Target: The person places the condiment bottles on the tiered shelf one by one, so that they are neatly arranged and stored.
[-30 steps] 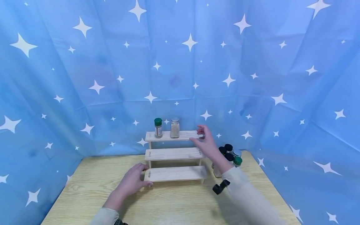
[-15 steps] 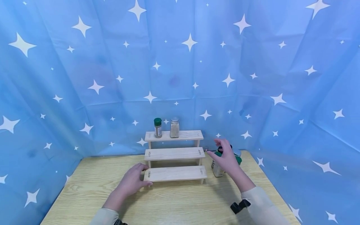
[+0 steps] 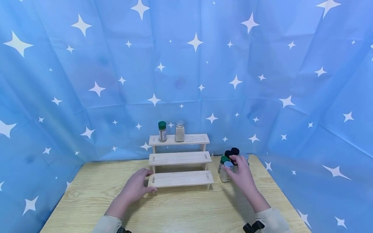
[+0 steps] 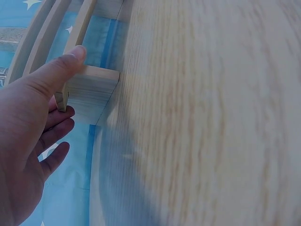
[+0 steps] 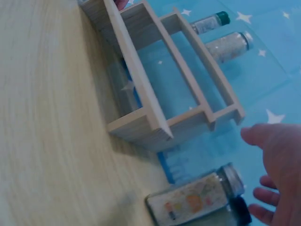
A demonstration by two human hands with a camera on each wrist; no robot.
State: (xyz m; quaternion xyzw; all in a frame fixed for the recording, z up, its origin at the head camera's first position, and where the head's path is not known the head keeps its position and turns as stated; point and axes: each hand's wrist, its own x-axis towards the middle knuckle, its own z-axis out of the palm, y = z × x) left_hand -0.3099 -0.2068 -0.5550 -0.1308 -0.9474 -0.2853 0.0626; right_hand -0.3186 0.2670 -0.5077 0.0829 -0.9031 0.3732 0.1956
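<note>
A three-tier wooden shelf rack (image 3: 180, 179) stands on the table. My left hand (image 3: 135, 186) holds the left end of its lowest step, thumb on one side and fingers on the other, as the left wrist view shows. Over the jar cluster at the right, my right hand (image 3: 244, 174) has its thumb and fingers spread. Nearest to it is a silver-lidded spice jar (image 5: 190, 200) with a picture label; in the right wrist view a gap separates thumb and lid. A green-capped spice jar (image 3: 223, 160) and black-capped jars (image 3: 234, 151) stand behind, partly hidden by the hand.
On the top step stand a green-capped spice jar (image 3: 162, 132) and a silver-lidded jar (image 3: 180, 132). A blue star-patterned curtain (image 3: 186, 64) closes off the back and sides of the wooden table (image 3: 180, 213).
My right hand has moved from the top step's right end, rightward and down to the jar cluster. A silver-lidded jar now shows at the front of the cluster. My left hand stays on the rack.
</note>
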